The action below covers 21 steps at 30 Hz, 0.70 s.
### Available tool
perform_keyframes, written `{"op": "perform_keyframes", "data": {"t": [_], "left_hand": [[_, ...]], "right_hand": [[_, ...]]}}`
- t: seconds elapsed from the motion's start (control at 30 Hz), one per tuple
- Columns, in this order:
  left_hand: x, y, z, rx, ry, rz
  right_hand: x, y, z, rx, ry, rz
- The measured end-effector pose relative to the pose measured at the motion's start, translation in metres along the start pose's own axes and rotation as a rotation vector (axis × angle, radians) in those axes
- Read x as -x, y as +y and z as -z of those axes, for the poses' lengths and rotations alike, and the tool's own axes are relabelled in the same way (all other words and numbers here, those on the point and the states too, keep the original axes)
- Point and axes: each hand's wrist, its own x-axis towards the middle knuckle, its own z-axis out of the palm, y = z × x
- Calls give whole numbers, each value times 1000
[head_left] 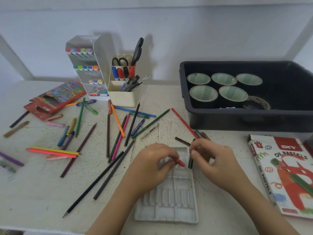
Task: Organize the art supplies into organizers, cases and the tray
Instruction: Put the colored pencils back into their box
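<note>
Here, speckled white table (42, 192), pale wall (169, 22); left hand (152, 160) pinches red pastel (180, 162); right hand (215, 158) pinches dark pastel (190, 161).

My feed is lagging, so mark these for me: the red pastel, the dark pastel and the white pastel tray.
red pastel (180, 163): head view, on its exposed tip.
dark pastel (190, 161): head view, on its lower half.
white pastel tray (169, 200): head view, on its bare ribbed middle.

Red oil pastel (180, 163), pinched, and dark pastel (190, 162), gripped just beside it, hang over the far end of the white ribbed pastel tray (169, 211), which lies flat.
</note>
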Motion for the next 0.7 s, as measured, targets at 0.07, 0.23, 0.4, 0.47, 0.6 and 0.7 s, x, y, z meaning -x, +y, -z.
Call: {"op": "perform_keyframes", "data": {"t": [0.07,0.23,0.4,0.47,0.6,0.7], "left_hand": [[2,-1,1,-16,15,-11],[3,2,8,200,190,200],[0,7,4,395,203,457],[-3,9,4,419,206,545],[-8,20,3,383,146,663],[-9,27,-4,273,50,717]], "right_hand": [[0,2,-2,17,16,-20],[1,0,-4,2,-78,-53],[-1,-3,-13,33,-144,-91],[-2,-2,-16,39,-150,-129],[-4,-1,-21,35,-129,-174],[-4,0,-23,28,-105,-193]]}}
